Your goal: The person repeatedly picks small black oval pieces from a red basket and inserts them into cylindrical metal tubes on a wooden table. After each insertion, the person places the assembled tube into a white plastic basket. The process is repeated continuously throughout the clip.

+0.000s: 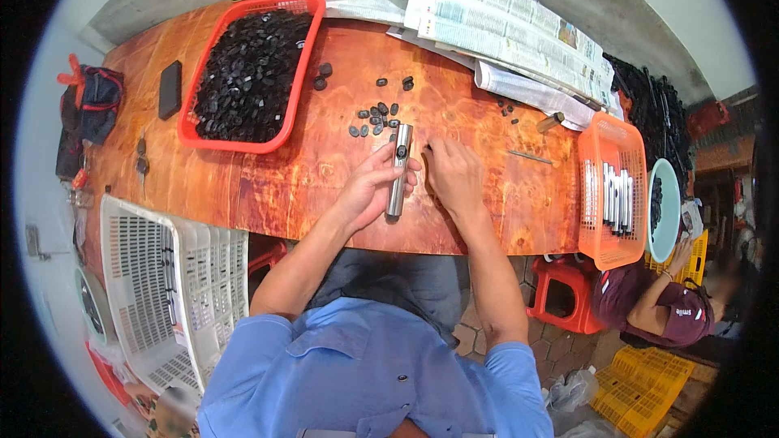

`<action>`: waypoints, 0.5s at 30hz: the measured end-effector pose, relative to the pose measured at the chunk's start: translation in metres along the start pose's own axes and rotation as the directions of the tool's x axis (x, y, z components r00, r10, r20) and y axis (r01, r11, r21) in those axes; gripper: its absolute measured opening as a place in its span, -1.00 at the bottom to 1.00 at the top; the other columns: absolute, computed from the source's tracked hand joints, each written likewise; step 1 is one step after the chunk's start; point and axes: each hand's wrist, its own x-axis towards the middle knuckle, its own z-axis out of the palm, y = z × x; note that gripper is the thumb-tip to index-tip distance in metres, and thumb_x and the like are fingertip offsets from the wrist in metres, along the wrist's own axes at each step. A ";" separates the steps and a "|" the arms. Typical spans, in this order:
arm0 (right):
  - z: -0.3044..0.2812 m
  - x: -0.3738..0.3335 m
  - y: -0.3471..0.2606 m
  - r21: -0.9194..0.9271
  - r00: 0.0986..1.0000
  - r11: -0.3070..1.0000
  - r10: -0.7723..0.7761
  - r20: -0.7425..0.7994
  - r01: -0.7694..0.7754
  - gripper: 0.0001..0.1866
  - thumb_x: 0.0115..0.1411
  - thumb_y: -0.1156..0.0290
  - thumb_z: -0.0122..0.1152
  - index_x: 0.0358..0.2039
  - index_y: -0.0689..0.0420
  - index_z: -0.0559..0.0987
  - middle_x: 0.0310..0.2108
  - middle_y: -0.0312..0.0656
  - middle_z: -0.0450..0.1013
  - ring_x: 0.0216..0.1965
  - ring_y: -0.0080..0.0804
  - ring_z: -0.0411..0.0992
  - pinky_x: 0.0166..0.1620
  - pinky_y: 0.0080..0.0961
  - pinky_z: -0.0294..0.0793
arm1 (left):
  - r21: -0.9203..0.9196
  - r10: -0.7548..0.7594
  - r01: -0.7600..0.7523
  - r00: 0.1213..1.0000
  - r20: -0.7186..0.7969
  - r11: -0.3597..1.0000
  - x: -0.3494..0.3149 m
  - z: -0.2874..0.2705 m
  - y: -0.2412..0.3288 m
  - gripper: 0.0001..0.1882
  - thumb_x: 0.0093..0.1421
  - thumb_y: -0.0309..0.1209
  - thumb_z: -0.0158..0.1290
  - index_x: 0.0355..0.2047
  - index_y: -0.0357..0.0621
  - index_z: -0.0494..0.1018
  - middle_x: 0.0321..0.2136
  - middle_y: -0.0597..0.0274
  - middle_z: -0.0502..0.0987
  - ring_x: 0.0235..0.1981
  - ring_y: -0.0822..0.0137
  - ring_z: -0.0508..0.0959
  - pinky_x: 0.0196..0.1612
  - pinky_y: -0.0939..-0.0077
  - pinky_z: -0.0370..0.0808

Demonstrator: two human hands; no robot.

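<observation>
My left hand (367, 186) grips a silver metal tube (398, 188), held nearly upright in the picture above the table's near part. A small black oval piece (402, 152) sits on the tube's side, near its upper end. Just right of the tube is my right hand (453, 176), its fingers drawn together. Something small and dark shows at its fingertips, too small to make out. Beyond the tube, several loose black oval pieces (377, 118) lie on the wooden table (316, 186). A red basket (243, 144) at the far left is heaped with similar black pieces.
Newspapers (495, 24) cover the back edge. An orange basket (610, 253) with silver tubes stands at right, beside a light blue basin (665, 215). A thin rod (530, 156) lies nearer me. A white crate (138, 276) is at lower left. Another person (665, 300) sits at right.
</observation>
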 end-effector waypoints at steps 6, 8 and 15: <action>-0.003 0.031 -0.010 0.095 0.986 0.987 0.114 0.125 -0.126 -0.71 0.14 0.45 0.32 -0.11 0.17 0.55 -0.31 -0.05 0.54 -0.29 -0.02 0.56 -0.24 -0.21 0.55 | -0.007 -0.036 0.037 0.999 0.027 0.999 -0.004 -0.003 -0.003 -0.38 0.30 -0.49 0.07 0.34 -0.22 0.16 -0.11 0.03 0.52 -0.20 0.28 0.57 -0.08 0.41 0.55; -0.019 0.026 0.009 -0.054 0.981 0.985 0.167 0.102 -0.162 -0.69 0.15 0.47 0.30 -0.07 0.17 0.55 -0.28 -0.04 0.56 -0.26 -0.02 0.57 -0.20 -0.20 0.56 | 0.007 -0.039 0.039 0.999 0.021 0.999 -0.004 -0.005 -0.003 -0.39 0.31 -0.48 0.07 0.34 -0.22 0.16 -0.10 0.04 0.52 -0.19 0.29 0.57 -0.07 0.41 0.55; -0.087 -0.023 0.096 -0.419 0.934 0.846 0.357 -0.014 -0.329 -0.59 0.15 0.62 0.15 0.06 0.25 0.50 -0.08 0.12 0.52 -0.02 0.10 0.47 0.05 -0.09 0.46 | -0.041 -0.086 0.090 0.993 0.080 0.995 -0.003 -0.010 -0.004 -0.36 0.32 -0.49 0.05 0.36 -0.21 0.09 -0.05 -0.02 0.49 -0.14 0.21 0.59 0.00 0.31 0.56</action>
